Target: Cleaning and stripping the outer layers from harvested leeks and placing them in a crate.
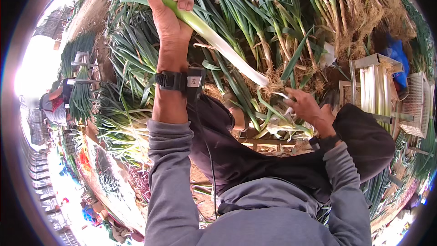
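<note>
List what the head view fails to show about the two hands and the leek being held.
- Leek: its leaf tips are cut off by the top edge.
- Right hand: what it grips is too small and half covered by the fingers; possibly a blade.
- Left hand: its palm is turned away.

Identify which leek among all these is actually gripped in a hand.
The long leek in the left hand: lifted clear, white shaft bare, unlike the heaped leeks behind.

heaped leeks (pixel 136 59) all around, a slatted crate (pixel 416 105), bright daylight.
</note>
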